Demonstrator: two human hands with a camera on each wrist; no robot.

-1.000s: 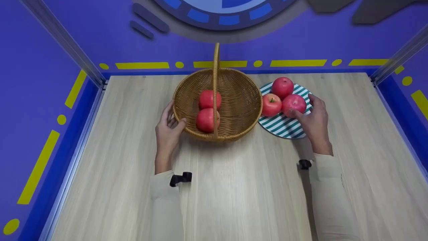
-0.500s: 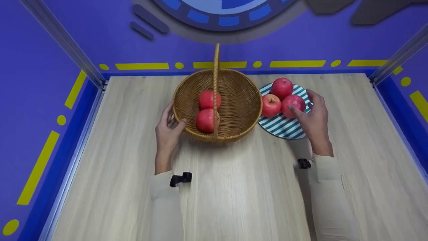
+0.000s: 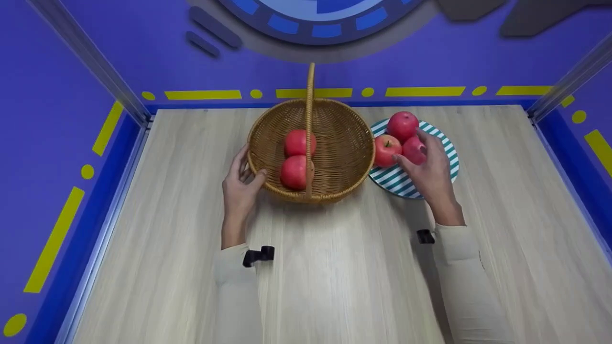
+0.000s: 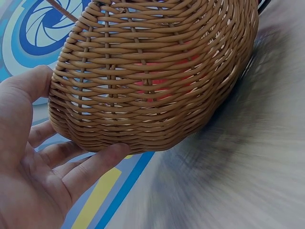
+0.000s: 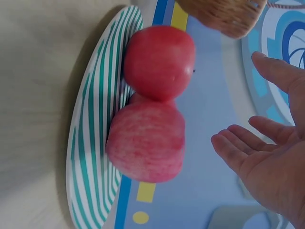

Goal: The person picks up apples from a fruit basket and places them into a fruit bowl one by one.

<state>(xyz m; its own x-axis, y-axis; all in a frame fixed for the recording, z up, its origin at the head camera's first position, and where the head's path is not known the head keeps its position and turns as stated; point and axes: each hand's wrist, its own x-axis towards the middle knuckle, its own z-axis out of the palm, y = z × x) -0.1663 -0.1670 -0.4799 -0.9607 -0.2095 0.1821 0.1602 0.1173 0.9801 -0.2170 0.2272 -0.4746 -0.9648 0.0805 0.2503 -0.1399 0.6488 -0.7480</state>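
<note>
A brown wicker basket [image 3: 342, 143] stands left of a round plate [image 3: 452, 160] with green and white stripes. Two red apples lie inside it, a rear apple [image 3: 296, 142] and a front apple [image 3: 293, 172]. My left hand [image 3: 240, 188] holds the basket's left side, thumb at the rim and fingers along the outer wall. Three more apples sit together on the plate: a back one [image 3: 401, 125], a left one with its stem showing [image 3: 386, 151], and a right one [image 3: 414, 150]. Over the right apple hovers my right hand [image 3: 432, 174], thumb and fingers spread, apart from the fruit in the right wrist view.
The basket's tall arched handle [image 3: 310, 86] rises across its middle. A pale wooden table [image 3: 330, 277] carries everything. Blue-purple panels [image 3: 191, 71] with yellow marks close off the back and both sides, and the basket and plate stand near the back panel.
My right hand has shifted left from the plate's right edge to over the right apple, partly covering it. The left hand and basket hold their place.
</note>
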